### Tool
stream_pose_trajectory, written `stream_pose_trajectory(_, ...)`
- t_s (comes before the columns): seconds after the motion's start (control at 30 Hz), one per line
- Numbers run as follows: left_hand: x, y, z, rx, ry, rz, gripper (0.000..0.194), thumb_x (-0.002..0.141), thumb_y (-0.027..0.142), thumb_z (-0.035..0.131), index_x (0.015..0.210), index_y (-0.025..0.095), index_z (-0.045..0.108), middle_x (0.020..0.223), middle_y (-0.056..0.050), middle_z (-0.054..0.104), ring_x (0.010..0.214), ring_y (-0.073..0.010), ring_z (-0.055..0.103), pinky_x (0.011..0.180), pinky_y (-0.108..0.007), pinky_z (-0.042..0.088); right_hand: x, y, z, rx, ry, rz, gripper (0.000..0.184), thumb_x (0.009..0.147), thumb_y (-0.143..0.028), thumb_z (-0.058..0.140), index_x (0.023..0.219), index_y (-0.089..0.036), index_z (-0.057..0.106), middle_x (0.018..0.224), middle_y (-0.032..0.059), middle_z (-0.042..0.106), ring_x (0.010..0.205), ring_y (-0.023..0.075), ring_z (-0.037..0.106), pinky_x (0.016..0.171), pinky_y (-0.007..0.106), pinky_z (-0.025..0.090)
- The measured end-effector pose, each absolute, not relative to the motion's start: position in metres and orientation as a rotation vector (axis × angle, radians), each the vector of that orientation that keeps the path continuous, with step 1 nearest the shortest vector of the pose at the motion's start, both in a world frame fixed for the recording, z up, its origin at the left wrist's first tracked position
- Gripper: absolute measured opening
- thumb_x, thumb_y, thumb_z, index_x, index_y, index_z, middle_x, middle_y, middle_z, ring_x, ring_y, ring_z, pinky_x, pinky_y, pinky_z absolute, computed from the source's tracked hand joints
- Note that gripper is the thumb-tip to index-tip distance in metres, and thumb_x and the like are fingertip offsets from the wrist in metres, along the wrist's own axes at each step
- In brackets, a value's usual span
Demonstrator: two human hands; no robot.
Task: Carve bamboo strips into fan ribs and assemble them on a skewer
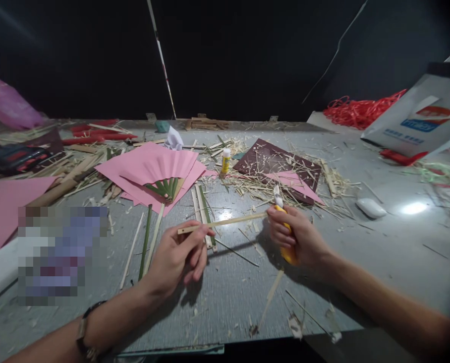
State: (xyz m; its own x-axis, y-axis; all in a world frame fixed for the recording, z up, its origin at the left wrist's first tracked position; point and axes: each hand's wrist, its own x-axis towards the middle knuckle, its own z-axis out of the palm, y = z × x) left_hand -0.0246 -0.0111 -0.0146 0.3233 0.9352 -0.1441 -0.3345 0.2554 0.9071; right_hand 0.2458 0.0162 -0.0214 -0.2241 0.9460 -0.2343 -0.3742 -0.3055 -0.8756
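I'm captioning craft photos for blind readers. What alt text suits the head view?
A left hand holds a thin bamboo strip reaching the right hand, which grips a yellow-handled tool. Beyond, on a gray table, are a pleated pink paper fan, scattered bamboo shavings and an upright glue stick.

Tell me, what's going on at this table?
Someone's left hand holds a thin, pale strip near one end; the far end reaches the right hand, which grips a yellow-handled tool. Beyond the hands, a pleated pink fan lies on pink sheets, and a glue stick stands near scattered shavings.
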Motion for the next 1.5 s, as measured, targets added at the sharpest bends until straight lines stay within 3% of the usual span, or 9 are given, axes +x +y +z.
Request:
stream_pose_trajectory(0.17, -0.026, -0.005, -0.010, 0.935, 0.859, 1.129, 0.024, 0.095, 0.039, 0.073, 0.090, 0.015, 0.074, 0.047, 0.010, 0.043, 0.033, -0.0067, 0.050, 0.028, -0.011, 0.033, 0.241, 0.007, -0.019, -0.994, -0.993, 1.786, 0.034, 0.093, -0.034, 0.077, 0.076, -0.021, 0.051, 0.053, -0.0101, 0.034, 0.042, 0.0044, 0.018, 0.038, 0.019, 0.017)
stream_pose_trajectory(0.37, -0.023, -0.006, -0.015, 0.941, 0.892, 1.125, 0.028, 0.096, 0.038, 0.071, 0.079, 0.018, 0.061, 0.055, 0.008, 0.049, 0.040, -0.0080, 0.056, 0.030, -0.012, 0.037, 0.234, -0.012, -0.017, -1.063, -1.249, 1.989, 0.036, 0.092, -0.046, 0.079, 0.083, -0.021, 0.055, 0.047, -0.0104, 0.041, 0.036, 0.0051, 0.029, 0.034, 0.018, 0.024)
stream_pose_trajectory(0.57, -0.023, -0.008, -0.019, 0.966, 0.858, 1.009, 0.025, 0.099, 0.041, 0.067, 0.105, 0.017, 0.068, 0.060, 0.008, 0.051, 0.043, -0.0088, 0.058, 0.032, -0.013, 0.039, 0.223, -0.026, -0.013, -1.173, -1.473, 2.061, 0.041, 0.089, -0.054, 0.078, 0.086, -0.019, 0.058, 0.052, -0.0079, 0.048, 0.037, 0.0054, 0.037, 0.033, 0.016, 0.032)
stream_pose_trajectory(0.8, -0.021, -0.011, -0.017, 0.977, 0.825, 0.954, 0.026, 0.106, 0.038, 0.055, 0.090, 0.018, 0.058, 0.079, 0.000, 0.066, 0.063, -0.0137, 0.071, 0.050, -0.020, 0.055, 0.221, -0.027, -0.015, -1.153, -1.563, 2.031, 0.039, 0.093, -0.053, 0.075, 0.088, -0.017, 0.060, 0.058, -0.0057, 0.051, 0.043, 0.0056, 0.040, 0.036, 0.015, 0.033)
stream_pose_trajectory(0.87, -0.022, -0.013, -0.018, 0.968, 0.773, 0.855, 0.026, 0.108, 0.041, 0.050, 0.092, 0.021, 0.055, 0.065, 0.004, 0.060, 0.046, -0.0121, 0.063, 0.043, -0.020, 0.051, 0.222, -0.027, -0.018, -1.123, -1.482, 2.003, 0.040, 0.096, -0.056, 0.071, 0.093, -0.018, 0.059, 0.057, -0.0070, 0.049, 0.042, 0.0053, 0.038, 0.036, 0.014, 0.031)
stream_pose_trajectory(0.93, -0.023, -0.016, -0.019, 0.990, 0.721, 0.708, 0.026, 0.108, 0.044, 0.047, 0.097, 0.022, 0.056, 0.051, 0.010, 0.048, 0.032, -0.0081, 0.044, 0.034, -0.016, 0.038, 0.222, -0.026, -0.020, -1.101, -1.386, 1.957, 0.040, 0.097, -0.057, 0.069, 0.102, -0.018, 0.059, 0.055, -0.0088, 0.047, 0.040, 0.0050, 0.036, 0.035, 0.015, 0.030)
stream_pose_trajectory(1.03, -0.022, -0.022, -0.020, 1.081, 0.697, 0.499, 0.029, 0.108, 0.044, 0.047, 0.099, 0.020, 0.061, 0.044, 0.012, 0.038, 0.031, -0.0060, 0.027, 0.032, -0.015, 0.026, 0.222, -0.025, -0.023, -1.096, -1.288, 1.874, 0.041, 0.097, -0.057, 0.071, 0.107, -0.019, 0.059, 0.054, -0.0097, 0.046, 0.037, 0.0050, 0.034, 0.033, 0.016, 0.029)
stream_pose_trajectory(1.23, -0.017, -0.027, -0.019, 1.155, 0.723, 0.415, 0.035, 0.106, 0.048, 0.049, 0.101, 0.016, 0.064, 0.047, 0.010, 0.039, 0.038, -0.0073, 0.028, 0.037, -0.017, 0.024, 0.220, -0.023, -0.019, -1.085, -1.151, 1.718, 0.041, 0.098, -0.055, 0.070, 0.082, -0.022, 0.053, 0.049, -0.0097, 0.043, 0.035, 0.0051, 0.030, 0.032, 0.017, 0.025)
stream_pose_trajectory(1.5, -0.022, -0.022, -0.023, 1.091, 0.740, 0.467, 0.031, 0.105, 0.043, 0.052, 0.110, 0.015, 0.064, 0.049, 0.011, 0.039, 0.038, -0.0075, 0.028, 0.038, -0.018, 0.024, 0.230, -0.005, -0.018, -1.036, -0.934, 1.608, 0.037, 0.098, -0.047, 0.073, 0.082, -0.023, 0.050, 0.053, -0.0099, 0.041, 0.038, 0.0045, 0.026, 0.037, 0.018, 0.020)
